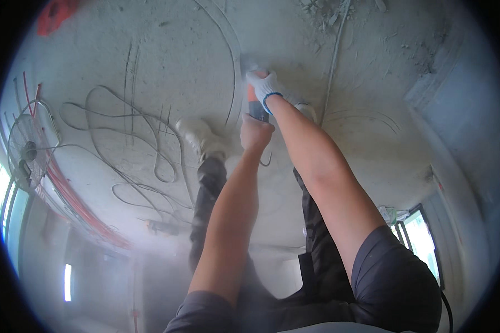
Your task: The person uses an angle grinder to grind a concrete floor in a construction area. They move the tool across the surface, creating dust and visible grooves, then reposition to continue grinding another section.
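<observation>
Two hands (255, 132) (266, 86) grip a tubular orange-black tool (252, 94) over dusty concrete (172, 66).

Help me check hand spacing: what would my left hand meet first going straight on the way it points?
Probably your gloved right hand, farther along the orange-and-black tool that your left hand grips, though depth is hard to judge.

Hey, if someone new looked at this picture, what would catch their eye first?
First, the orange-and-black tool at upper centre, gripped by the white-gloved right hand at its front and the left hand at its rear. Then the round wire-caged fan at the far left, and the thin grey cable sprawling in loops across the dusty concrete floor left of centre.
</observation>
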{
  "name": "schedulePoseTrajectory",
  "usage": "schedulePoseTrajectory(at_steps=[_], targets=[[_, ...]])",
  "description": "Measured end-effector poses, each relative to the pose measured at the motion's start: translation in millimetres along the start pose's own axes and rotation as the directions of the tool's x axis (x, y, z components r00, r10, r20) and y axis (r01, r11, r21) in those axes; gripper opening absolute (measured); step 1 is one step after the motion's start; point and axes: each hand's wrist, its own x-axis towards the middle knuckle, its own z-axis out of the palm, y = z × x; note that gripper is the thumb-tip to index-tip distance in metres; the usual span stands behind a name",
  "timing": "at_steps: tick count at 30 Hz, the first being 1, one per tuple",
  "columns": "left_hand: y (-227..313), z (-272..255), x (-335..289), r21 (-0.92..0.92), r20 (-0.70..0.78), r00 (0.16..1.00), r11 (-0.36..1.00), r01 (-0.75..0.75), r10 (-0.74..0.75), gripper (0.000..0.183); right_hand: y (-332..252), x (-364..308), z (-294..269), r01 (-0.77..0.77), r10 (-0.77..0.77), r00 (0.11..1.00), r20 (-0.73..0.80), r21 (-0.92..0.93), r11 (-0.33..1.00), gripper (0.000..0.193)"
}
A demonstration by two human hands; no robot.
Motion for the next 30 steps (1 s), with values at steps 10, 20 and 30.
schedulePoseTrajectory(at_steps=[10, 20, 30], targets=[[19, -11, 0, -0.054, 0.061, 0.998, 0.999, 0.009, -0.005, 0.066, 1, 17, -8, 0.044, -0.039, 0.989, 0.143, -0.033, 0.998, 0.103], [50, -4, -13, -0.168, 0.084, 0.995, 0.983, 0.074, -0.061, 0.062, -20, 31, -15, 0.056, -0.058, 0.992, 0.114, 0.022, 0.998, 0.069], [71, -3, -16, -0.124, 0.099, 0.988, 0.983, 0.132, -0.120, 0.063, -4, 60, -14, 0.042, -0.038, 0.994, 0.102, -0.037, 0.998, 0.097]])
